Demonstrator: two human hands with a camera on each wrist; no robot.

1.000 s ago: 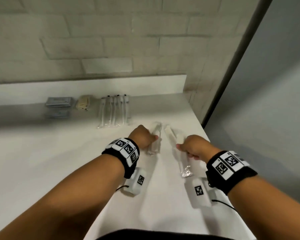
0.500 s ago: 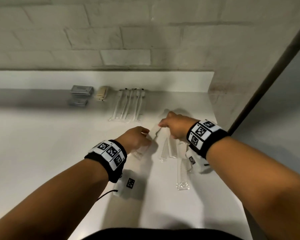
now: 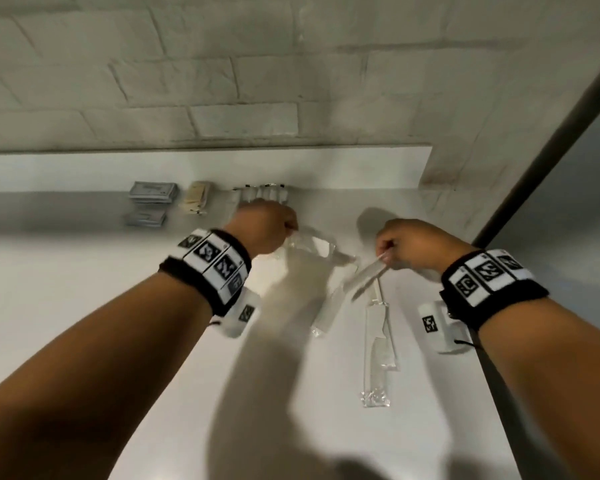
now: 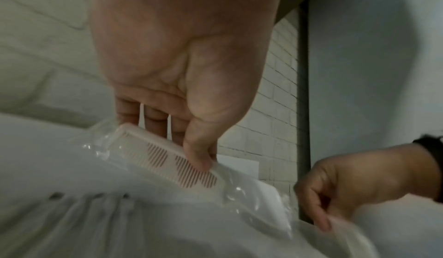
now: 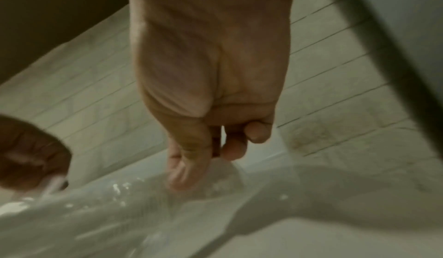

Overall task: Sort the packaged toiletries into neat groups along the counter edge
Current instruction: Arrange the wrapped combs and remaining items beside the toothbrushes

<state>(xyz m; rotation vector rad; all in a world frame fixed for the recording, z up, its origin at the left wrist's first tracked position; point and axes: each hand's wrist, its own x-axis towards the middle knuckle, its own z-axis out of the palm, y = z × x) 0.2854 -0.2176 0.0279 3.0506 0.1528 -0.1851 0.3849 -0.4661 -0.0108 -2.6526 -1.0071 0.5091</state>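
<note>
White counter (image 3: 84, 306): 2 hands, each with 1 wrapped comb, seemingly diagonal.

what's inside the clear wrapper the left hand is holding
A pale comb shows through the clear wrapper, its teeth plain in the left wrist view. The left hand grips it; its thumb covers part of the spine, and the far end blurs out.

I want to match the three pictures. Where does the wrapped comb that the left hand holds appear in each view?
Head: the wrapped comb is at upper centre, blurred, just right of the left hand.
Left wrist: centre, pinched under the thumb, teeth plainly visible.
Right wrist: I cannot tell it; only blurred clear wrapping at lower left.
Shared landmark: the dark vertical strip beside the tiled wall, in all three views.
</note>
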